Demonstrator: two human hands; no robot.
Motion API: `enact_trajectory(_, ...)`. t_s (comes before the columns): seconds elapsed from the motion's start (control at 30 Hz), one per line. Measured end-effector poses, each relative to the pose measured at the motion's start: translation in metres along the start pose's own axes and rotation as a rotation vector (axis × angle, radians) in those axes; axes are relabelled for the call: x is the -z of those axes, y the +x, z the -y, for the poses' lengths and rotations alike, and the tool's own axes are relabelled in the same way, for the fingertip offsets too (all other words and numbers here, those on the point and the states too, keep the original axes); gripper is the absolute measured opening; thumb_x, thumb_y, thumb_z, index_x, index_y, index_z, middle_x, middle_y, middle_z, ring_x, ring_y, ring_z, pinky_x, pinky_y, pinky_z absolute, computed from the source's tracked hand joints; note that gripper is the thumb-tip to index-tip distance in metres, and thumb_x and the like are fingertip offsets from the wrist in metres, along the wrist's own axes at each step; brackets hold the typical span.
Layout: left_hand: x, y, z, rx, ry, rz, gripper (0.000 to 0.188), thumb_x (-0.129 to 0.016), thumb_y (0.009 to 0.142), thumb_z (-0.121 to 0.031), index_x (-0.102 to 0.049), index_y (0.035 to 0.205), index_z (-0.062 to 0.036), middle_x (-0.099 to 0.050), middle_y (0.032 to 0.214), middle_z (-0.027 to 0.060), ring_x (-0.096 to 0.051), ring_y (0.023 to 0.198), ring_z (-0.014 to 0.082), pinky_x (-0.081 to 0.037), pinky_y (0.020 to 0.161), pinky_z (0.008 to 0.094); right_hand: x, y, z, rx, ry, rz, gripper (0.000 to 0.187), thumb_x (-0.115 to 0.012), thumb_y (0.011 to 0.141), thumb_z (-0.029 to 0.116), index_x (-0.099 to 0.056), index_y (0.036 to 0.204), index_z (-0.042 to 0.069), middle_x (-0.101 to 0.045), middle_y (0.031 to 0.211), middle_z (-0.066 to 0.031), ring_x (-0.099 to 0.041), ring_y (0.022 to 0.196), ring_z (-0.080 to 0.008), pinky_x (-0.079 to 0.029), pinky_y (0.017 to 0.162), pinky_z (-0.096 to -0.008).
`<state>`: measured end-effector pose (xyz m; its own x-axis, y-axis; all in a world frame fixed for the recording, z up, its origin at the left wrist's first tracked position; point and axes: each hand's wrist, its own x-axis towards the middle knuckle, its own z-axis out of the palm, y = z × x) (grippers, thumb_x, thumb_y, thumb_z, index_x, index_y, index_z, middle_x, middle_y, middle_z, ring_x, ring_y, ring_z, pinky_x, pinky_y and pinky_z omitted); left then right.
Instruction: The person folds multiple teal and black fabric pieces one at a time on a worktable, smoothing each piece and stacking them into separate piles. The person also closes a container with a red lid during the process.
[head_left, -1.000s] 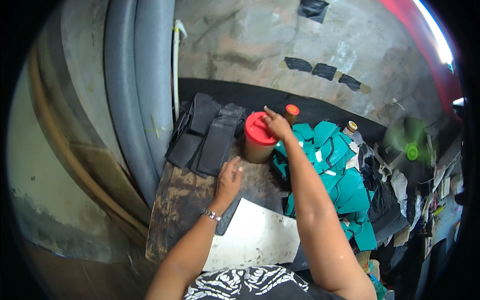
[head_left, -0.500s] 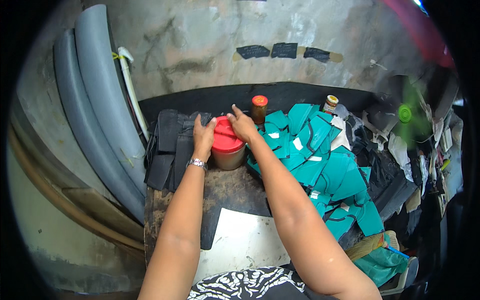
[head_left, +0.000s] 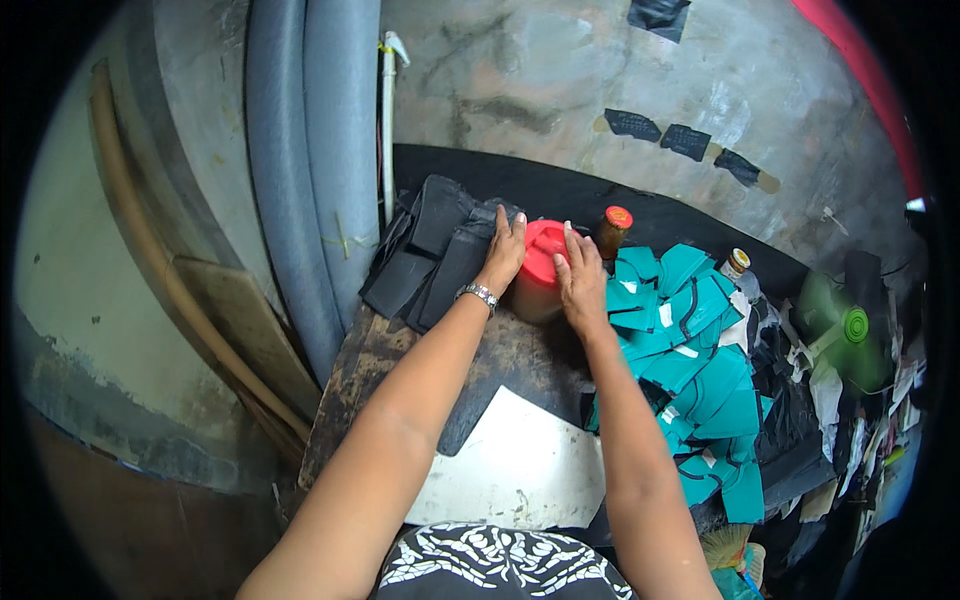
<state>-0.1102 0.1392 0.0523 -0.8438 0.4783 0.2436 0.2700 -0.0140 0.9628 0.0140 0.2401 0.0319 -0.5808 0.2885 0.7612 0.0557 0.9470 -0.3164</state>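
We have a squat brown plastic jar with a round red lid (head_left: 541,262) between our two hands, standing upright on the dark worn wooden table (head_left: 372,350). Our left hand (head_left: 503,250) lies against the jar's left side, fingers stretched flat along the lid's rim, seemingly to steady it. Our right hand (head_left: 578,282) presses on the lid's right side, fingers spread over the red top; neither hand is closed into a fist, and together they clamp the jar from both sides. Just beyond the right hand stands a small brown bottle with an orange cap (head_left: 611,231). To the right of that hand lies a heap of teal cut pieces (head_left: 690,350). Left of the left hand rests a stack of black cut pieces (head_left: 430,250). Nearer us, under the forearms, lies a white sheet (head_left: 520,470).
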Motion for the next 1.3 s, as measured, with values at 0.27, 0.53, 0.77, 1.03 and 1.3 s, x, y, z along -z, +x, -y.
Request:
enact_trajectory(0.27,0.112,-0.125,0.031,-0.147,0.270,0.049,0.050,-0.060,0.096,-0.019,-0.046,0.141,-0.0020,-0.050,0.140,0.0206,-0.053,0.125,0.0274,-0.047,0.097,0.0343,0.035,-0.035,0.081,-0.108,0.129,0.155,0.062,-0.059,0.095,0.025,-0.034,0.151,0.014,-0.041,0.146,-0.0245,-0.039,0.135,-0.0414,-0.030,0.109,-0.0535)
enact_trajectory(0.53,0.233,-0.279,0.022,-0.048,0.518,-0.019,0.038,-0.063,0.093,-0.016,-0.059,0.127,0.0000,-0.057,0.130,0.0174,-0.051,0.125,0.0327,-0.037,0.108,0.0397,0.235,-0.155,0.119,-0.225,0.173,0.213,0.035,-0.061,0.088,0.005,-0.058,0.123,0.003,-0.055,0.131,-0.0206,-0.052,0.122,-0.0334,-0.039,0.105,-0.0426)
enact_trajectory(0.77,0.216,-0.312,0.028,-0.049,0.646,-0.143,0.029,-0.059,0.092,-0.010,-0.065,0.117,0.0017,-0.059,0.126,0.0176,-0.053,0.122,0.0335,-0.040,0.105,0.0409,0.383,-0.347,-0.008,-1.078,0.191,-1.058,0.031,-0.047,0.101,0.028,-0.046,0.080,0.006,-0.054,0.079,-0.0067,-0.057,0.074,-0.0200,-0.050,0.071,-0.0361)
enact_trajectory(1.03,0.217,-0.306,0.026,-0.055,0.587,-0.096,0.025,-0.059,0.090,-0.004,-0.067,0.112,0.0020,-0.061,0.124,0.0164,-0.055,0.118,0.0318,-0.042,0.103,0.0396,0.302,-0.428,-0.025,-1.405,1.301,-1.095,0.050,-0.037,0.102,0.039,-0.052,0.135,0.004,-0.056,0.137,-0.0141,-0.055,0.122,-0.0338,-0.043,0.105,-0.0500)
enact_trajectory(1.3,0.209,-0.239,0.015,-0.195,0.535,-0.027,0.022,-0.062,0.091,-0.009,-0.068,0.110,0.0007,-0.064,0.118,0.0170,-0.060,0.112,0.0332,-0.046,0.098,0.0380,0.285,-0.420,0.008,-1.399,0.471,-1.015,0.051,-0.047,0.102,0.039,-0.052,0.131,-0.003,-0.061,0.121,-0.0137,-0.058,0.099,-0.0288,-0.047,0.088,-0.0412)
